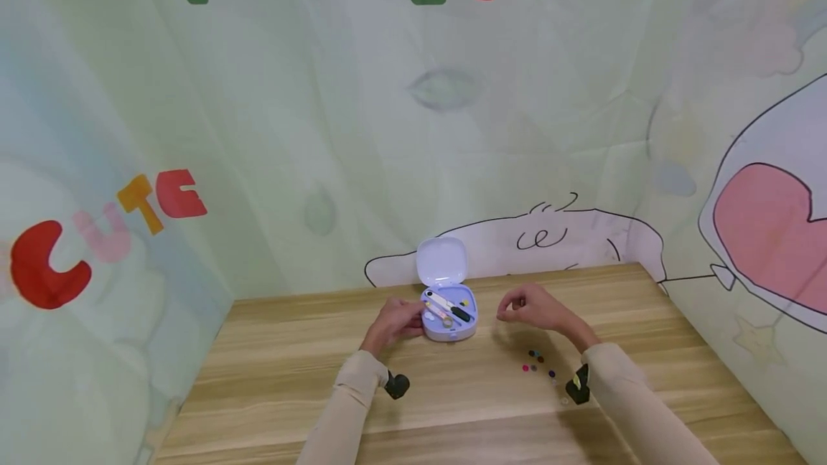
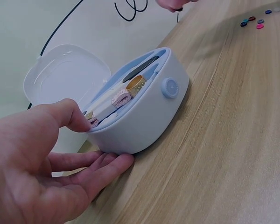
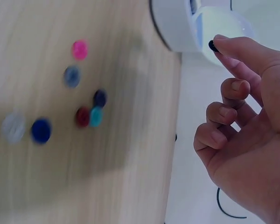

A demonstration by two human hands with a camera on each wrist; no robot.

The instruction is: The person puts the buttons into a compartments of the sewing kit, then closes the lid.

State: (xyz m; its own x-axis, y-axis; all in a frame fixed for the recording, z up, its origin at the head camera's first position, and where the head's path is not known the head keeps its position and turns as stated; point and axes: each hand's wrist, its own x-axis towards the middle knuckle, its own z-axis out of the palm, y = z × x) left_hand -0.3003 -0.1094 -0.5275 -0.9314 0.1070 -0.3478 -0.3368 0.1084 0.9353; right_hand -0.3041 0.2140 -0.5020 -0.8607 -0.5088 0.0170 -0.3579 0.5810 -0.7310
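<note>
Four coloured letters (image 1: 138, 199) spelling CUTE mark the backdrop (image 1: 323, 163) at far left. Next comes a beige sleeve (image 1: 342, 407) with a black camera (image 1: 397, 385) at its cuff, leading up to the left hand (image 1: 397, 320). Its grip is on the box (image 1: 450, 334): thumb over the rim, fingers low against the wall, close to the tabletop (image 1: 291, 350).

The pale blue box sits on the tabletop near the backdrop, its lid (image 1: 442, 260) raised at the back. Inside lie a pink-patterned tape (image 2: 121, 98), a gold thimble (image 2: 136, 85), a long dark-ended tool (image 1: 460, 314) set diagonally and a small yellow thing (image 1: 464, 302).

Further right, apart from the box, the right hand (image 1: 533, 306) hovers above the tabletop. Its grip pinches a black button (image 3: 213, 46) between thumb and index finger; the other fingers are curled.

Nearer the wearer, loose buttons lie on the tabletop: pink (image 3: 80, 49), navy (image 3: 100, 98), grey (image 3: 72, 76), teal (image 3: 95, 116), red (image 3: 82, 116), blue (image 3: 40, 130) and clear (image 3: 13, 127), with navy, teal and red bunched together. Then come another black camera (image 1: 578, 384) and beige sleeve (image 1: 636, 400). At far right the backdrop bears a pink heart (image 1: 769, 228).
</note>
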